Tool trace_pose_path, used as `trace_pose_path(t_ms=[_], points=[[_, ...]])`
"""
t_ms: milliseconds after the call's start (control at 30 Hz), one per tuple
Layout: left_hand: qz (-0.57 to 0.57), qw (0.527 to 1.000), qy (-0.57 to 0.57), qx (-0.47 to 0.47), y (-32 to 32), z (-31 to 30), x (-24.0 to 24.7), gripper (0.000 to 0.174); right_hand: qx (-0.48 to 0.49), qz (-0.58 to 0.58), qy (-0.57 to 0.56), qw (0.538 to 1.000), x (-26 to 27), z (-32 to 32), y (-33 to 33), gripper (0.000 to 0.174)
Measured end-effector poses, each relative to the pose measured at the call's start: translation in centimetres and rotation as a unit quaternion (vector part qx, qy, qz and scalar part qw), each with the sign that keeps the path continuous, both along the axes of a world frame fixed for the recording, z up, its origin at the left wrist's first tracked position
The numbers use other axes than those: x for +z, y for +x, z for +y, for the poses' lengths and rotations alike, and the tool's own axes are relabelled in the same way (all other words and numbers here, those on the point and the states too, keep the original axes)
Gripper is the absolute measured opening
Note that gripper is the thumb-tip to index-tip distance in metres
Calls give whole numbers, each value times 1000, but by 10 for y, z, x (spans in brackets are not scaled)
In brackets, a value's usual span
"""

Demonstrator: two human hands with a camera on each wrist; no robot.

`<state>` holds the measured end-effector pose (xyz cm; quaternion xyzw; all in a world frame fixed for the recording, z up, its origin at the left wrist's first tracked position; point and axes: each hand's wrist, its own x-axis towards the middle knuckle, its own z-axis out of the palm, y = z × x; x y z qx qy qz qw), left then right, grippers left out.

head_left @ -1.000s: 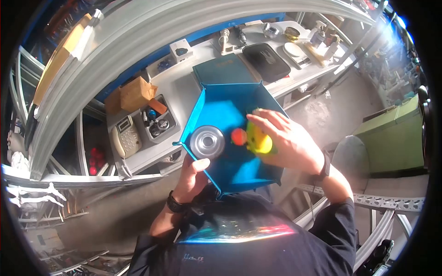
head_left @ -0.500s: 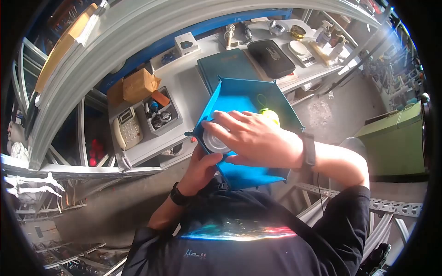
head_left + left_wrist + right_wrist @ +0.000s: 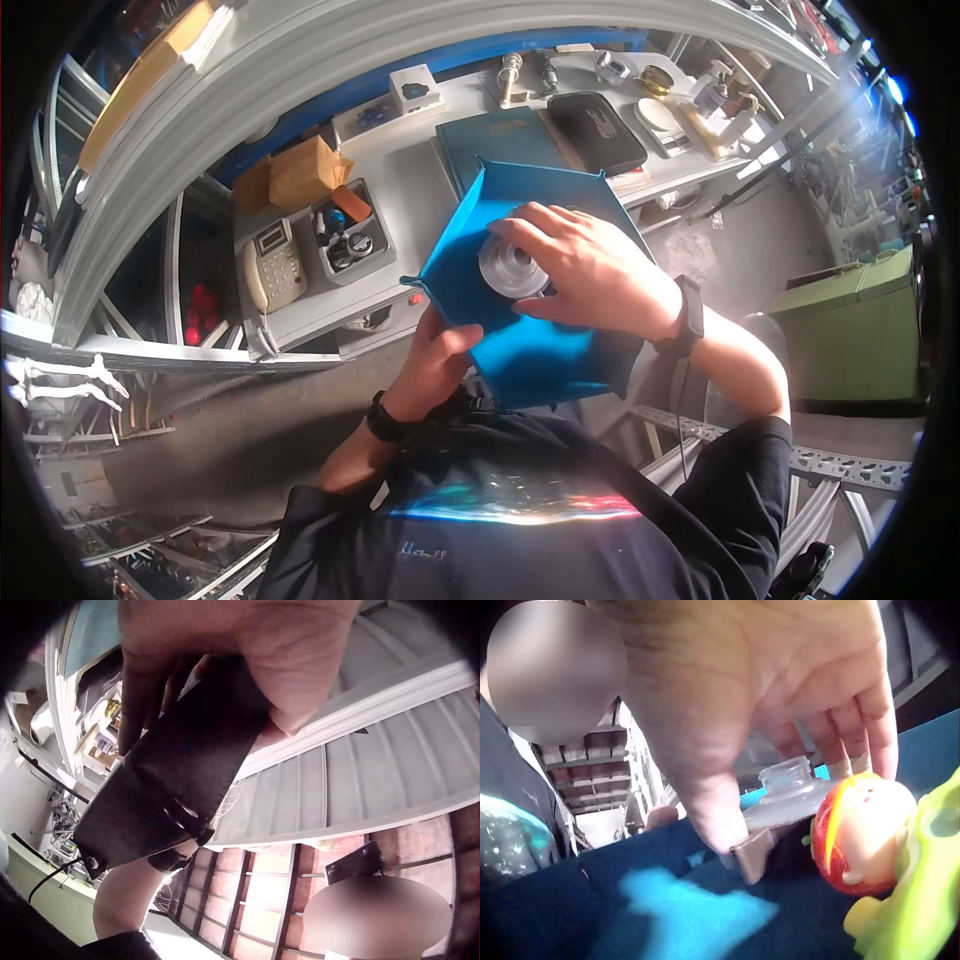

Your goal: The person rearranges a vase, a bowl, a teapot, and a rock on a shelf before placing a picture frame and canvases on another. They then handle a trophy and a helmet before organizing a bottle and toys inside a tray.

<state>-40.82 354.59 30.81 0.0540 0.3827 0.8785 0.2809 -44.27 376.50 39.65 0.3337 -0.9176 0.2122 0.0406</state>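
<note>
My left hand [image 3: 436, 362] grips the near left edge of a blue folding tray [image 3: 550, 372] with corner-snapped walls, the thumb inside and fingers outside. The left wrist view shows the same wall as dark [image 3: 180, 757]. Over the tray, my right hand [image 3: 610, 275] holds a clear round container [image 3: 505, 268] with a short neck, its thumb on one side and fingers on the other. Next to that container in the right wrist view are a red and pale ball-shaped toy [image 3: 866, 832] and a yellow-green toy [image 3: 926, 877]. My right hand mostly hides both toys in the head view.
Beyond the tray is a desk with a telephone [image 3: 275, 268], a grey organiser box [image 3: 375, 250], a paper bag [image 3: 305, 172], a green folder [image 3: 490, 145], a black case [image 3: 597, 132], a scale [image 3: 662, 122] and pump bottles [image 3: 740, 118]. A green bin [image 3: 850, 335] stands at the right.
My right hand has left the yellow-green toy, crossed to the clear container at the tray's left, and shifted it rightward toward the middle. My left hand keeps hold of the tray edge.
</note>
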Motion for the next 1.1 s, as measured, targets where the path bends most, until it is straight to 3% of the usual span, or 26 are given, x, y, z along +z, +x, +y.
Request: trace_pose_path(t_ms=[267, 333, 367, 400, 467, 667, 800, 933, 1000, 1100], points=[[-5, 999, 4, -32, -1, 2, -1, 65, -13, -44, -84, 995, 7, 23, 0, 60], [-8, 999, 5, -35, -2, 2, 0, 65, -67, -164, -133, 975, 19, 26, 2, 58], [-11, 999, 5, -35, -2, 2, 1, 65, -47, -84, -139, 986, 15, 26, 3, 59], [-11, 999, 5, -38, -3, 2, -1, 65, -50, -83, -139, 985, 18, 24, 5, 59], [-52, 998, 14, -28, -6, 5, -4, 62, -30, 15, -76, 997, 24, 17, 12, 61], [-8, 1000, 23, -8, -10, 12, 2, 60, 19, -4, 8, 1000, 17, 17, 26, 62], [-19, 1000, 15, -10, -10, 5, 6, 65, -63, 15, -77, 995, 38, 54, 22, 56], [12, 1000, 0, 15, -10, -3, 0, 64, -155, -106, -75, 979, 38, 64, 42, 46], [-4, 1000, 1, 6, -11, -9, 0, 62, -111, -22, -8, 994, 28, 57, 50, 43], [-21, 1000, 0, -5, -13, -15, 0, 59, -121, 37, -55, 990, 23, 55, 58, 41]])
